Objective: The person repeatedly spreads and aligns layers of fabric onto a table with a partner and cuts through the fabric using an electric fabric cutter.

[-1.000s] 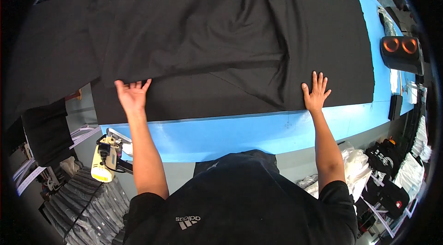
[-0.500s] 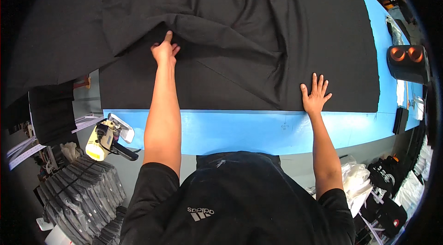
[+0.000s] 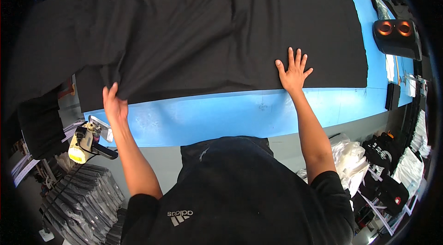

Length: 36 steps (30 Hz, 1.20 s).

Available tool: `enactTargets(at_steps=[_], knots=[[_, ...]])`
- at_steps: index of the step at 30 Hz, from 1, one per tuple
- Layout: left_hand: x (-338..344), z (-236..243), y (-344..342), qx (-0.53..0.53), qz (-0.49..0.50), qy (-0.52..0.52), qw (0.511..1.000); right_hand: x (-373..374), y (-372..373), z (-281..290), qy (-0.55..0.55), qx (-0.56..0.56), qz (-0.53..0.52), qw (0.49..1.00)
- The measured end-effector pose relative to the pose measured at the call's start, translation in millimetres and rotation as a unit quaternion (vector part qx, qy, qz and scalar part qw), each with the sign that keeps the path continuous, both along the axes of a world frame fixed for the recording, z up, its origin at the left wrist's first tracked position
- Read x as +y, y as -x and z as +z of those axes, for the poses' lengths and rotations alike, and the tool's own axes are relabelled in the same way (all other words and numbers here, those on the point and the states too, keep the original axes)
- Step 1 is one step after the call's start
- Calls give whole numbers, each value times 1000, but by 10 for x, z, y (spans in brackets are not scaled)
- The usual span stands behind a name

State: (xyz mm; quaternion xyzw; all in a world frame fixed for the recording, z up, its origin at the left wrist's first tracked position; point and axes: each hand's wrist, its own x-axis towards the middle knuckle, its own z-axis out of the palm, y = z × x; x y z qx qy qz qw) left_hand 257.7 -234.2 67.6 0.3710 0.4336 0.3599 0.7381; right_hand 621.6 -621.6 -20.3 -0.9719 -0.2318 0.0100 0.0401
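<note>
A large black fabric sheet [image 3: 184, 37] covers most of the blue table [image 3: 207, 116], with creases running through its left and middle parts. At its near left edge, next to converging folds, is my left hand [image 3: 115, 103]. The fingers of that hand are apart and partly bent, its thumb side is slightly blurred, and I see no clear grip on the cloth. My right hand [image 3: 294, 75] lies flat on the fabric near the front edge, right of the middle, fingers spread.
A cream-coloured handheld cutting machine [image 3: 83, 142] with a black handle stands at the table's left front edge. A black box with two orange-lit rings [image 3: 394, 37] sits on the right. Packed dark garments [image 3: 83, 199] are stacked low left; white plastic bags [image 3: 348, 162] lie low right.
My left hand has come nearer and left from under the raised fold. The folded-back fabric now lies down toward the front edge. My right hand stays flat on the cloth; the view has shifted.
</note>
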Motion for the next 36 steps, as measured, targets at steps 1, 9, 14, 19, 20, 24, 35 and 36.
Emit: enactTargets(at_steps=[1, 9, 14, 19, 20, 24, 35, 36], knots=[[-77, -34, 150, 10, 23, -11, 1000, -2, -13, 0, -1, -1, 2, 1000], [-149, -557, 526, -8, -42, 123, 992, -16, -61, 24, 7, 8, 3, 1000], [-243, -337, 433, 27, -23, 28, 999, -50, -77, 36, 18, 22, 11, 1000], [-126, -657, 614, 262, -60, -148, 952, -2, -50, 76, 19, 7, 15, 1000], [-205, -649, 486, 302, -40, -145, 941, -17, -59, 56, 18, 9, 13, 1000], [-253, -716, 473, 309, 1, -175, 935, -8, -84, 9, 16, -2, 23, 1000], [-305, -710, 384, 335, 16, -178, 925, -39, -112, 52, 24, -1, 27, 999], [-312, -726, 374, 334, 18, -177, 926, -35, -112, 55, 29, 1, 26, 999]])
